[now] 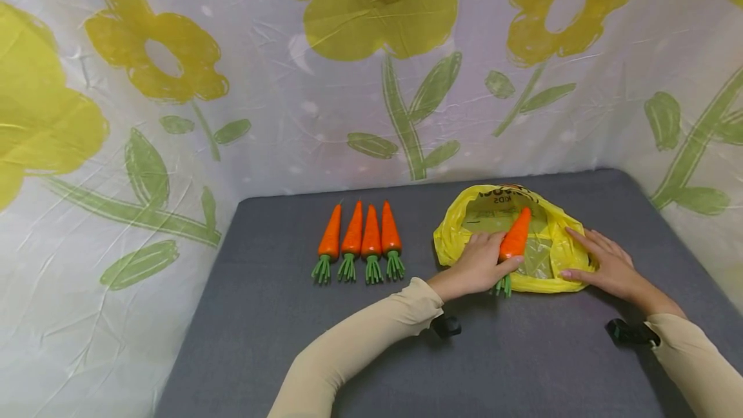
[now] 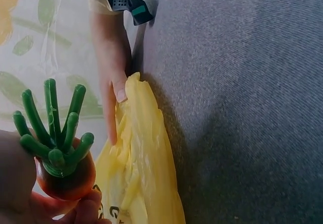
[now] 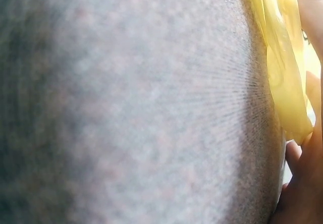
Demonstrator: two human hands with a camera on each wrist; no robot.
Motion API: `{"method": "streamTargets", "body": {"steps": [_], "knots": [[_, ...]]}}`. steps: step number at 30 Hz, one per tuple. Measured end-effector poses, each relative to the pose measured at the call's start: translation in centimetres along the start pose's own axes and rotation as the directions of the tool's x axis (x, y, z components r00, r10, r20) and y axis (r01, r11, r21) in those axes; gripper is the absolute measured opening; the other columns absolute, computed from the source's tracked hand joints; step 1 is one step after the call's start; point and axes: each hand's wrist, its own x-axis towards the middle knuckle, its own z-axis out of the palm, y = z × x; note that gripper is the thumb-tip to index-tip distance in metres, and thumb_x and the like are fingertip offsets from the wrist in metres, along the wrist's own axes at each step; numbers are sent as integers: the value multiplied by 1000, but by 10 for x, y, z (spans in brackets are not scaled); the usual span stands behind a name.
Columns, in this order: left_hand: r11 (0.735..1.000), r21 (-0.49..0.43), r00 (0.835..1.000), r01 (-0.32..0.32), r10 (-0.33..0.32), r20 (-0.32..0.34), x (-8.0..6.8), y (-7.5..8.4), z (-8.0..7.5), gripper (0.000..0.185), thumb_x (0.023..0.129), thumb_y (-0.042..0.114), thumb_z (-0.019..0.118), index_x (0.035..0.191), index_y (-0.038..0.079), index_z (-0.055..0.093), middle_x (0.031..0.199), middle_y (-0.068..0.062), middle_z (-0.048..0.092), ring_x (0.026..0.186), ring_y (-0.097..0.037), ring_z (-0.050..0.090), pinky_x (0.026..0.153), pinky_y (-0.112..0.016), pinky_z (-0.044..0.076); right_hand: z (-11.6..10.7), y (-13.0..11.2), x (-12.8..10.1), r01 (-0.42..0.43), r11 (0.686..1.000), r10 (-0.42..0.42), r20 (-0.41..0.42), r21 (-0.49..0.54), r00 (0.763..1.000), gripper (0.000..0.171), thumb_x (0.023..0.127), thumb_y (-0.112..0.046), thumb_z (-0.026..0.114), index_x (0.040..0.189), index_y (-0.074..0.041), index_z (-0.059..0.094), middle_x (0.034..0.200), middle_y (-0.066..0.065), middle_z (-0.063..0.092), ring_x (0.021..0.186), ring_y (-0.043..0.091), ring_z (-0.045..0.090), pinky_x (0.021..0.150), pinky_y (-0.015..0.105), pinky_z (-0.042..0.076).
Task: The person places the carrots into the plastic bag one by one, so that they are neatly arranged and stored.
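Observation:
My left hand (image 1: 473, 266) holds an orange carrot (image 1: 515, 237) with a green stem over the opening of a yellow plastic bag (image 1: 557, 284). The carrot's tip points away toward the far side of the bag, and its stem sticks out near my thumb. In the left wrist view the stem (image 2: 55, 128) faces the camera. At the bag's right rim, my right hand (image 1: 612, 266) touches the plastic with thumb and index finger spread apart. The right wrist view catches only part of that hand beside the yellow plastic (image 3: 285, 72).
Several more carrots (image 1: 371, 237) lie side by side to the left of the bag, tips pointing away. All this is on a dark grey table (image 1: 278, 340). A flower-printed cloth (image 1: 278, 82) hangs behind and along the sides.

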Motion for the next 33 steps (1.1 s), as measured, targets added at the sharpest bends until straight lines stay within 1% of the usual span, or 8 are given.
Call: {"method": "streamTargets", "body": {"steps": [4, 8, 11, 12, 15, 18, 27, 33], "knots": [[1000, 27, 1000, 9, -8, -11, 4, 4, 4, 60, 101, 52, 48, 146, 13, 46, 115, 2, 59, 97, -9, 44, 78, -20, 35, -1, -1, 0, -4, 1000, 4, 7, -2, 1000, 99, 89, -52, 66, 161, -20, 6, 159, 37, 9, 145, 59, 5, 102, 78, 6], [999, 42, 1000, 18, -17, -22, 8, 6, 8, 59, 100, 52, 49, 145, 14, 47, 118, 3, 60, 102, -9, 47, 87, -22, 37, 0, -1, 0, -3, 1000, 3, 6, -2, 1000, 99, 89, -52, 66, 161, -19, 7, 159, 37, 9, 144, 59, 5, 102, 79, 6], [999, 31, 999, 32, -31, -25, 12, 8, 12, 59, 100, 52, 50, 144, 14, 47, 117, 3, 60, 100, -8, 47, 85, -21, 37, 0, -2, -1, 1, 1000, -1, 2, 3, 1000, 99, 89, -52, 67, 161, -19, 8, 159, 37, 10, 145, 59, 6, 102, 78, 6], [999, 23, 999, 32, -31, -27, 13, 8, 13, 57, 100, 52, 51, 143, 14, 49, 115, 3, 60, 97, -8, 46, 82, -20, 36, 0, -2, -1, 3, 1000, -3, 0, 6, 1000, 99, 89, -51, 67, 161, -19, 8, 159, 37, 11, 145, 58, 6, 102, 78, 6], [999, -2, 999, 36, -36, -33, 17, 10, 16, 52, 99, 51, 52, 136, 14, 52, 108, 4, 58, 92, -7, 43, 78, -20, 35, 0, -2, -1, 9, 1000, -9, -6, 10, 1000, 98, 89, -51, 67, 161, -19, 9, 159, 37, 11, 145, 58, 6, 102, 78, 6], [999, -12, 998, 49, -50, -33, 20, 13, 18, 50, 99, 51, 52, 132, 14, 54, 104, 4, 56, 90, -7, 42, 76, -19, 34, 0, -1, -1, 12, 1000, -12, -8, 12, 1000, 98, 89, -51, 67, 161, -19, 8, 159, 37, 10, 145, 58, 5, 102, 79, 6], [992, 21, 991, 127, -126, -33, 31, 23, 25, 49, 98, 53, 53, 128, 14, 55, 104, 3, 57, 92, -8, 47, 78, -21, 37, -1, -2, 0, -2, 1000, 2, -2, 6, 1000, 98, 90, -52, 65, 161, -19, 7, 159, 37, 10, 145, 58, 5, 103, 78, 5], [980, 23, 980, 198, -197, -38, 40, 30, 32, 49, 97, 56, 53, 126, 16, 55, 101, 4, 56, 90, -9, 46, 73, -22, 37, -1, -1, 0, -3, 1000, 3, -8, 4, 1000, 98, 89, -53, 66, 161, -19, 7, 159, 37, 9, 145, 58, 4, 103, 78, 5]]}}
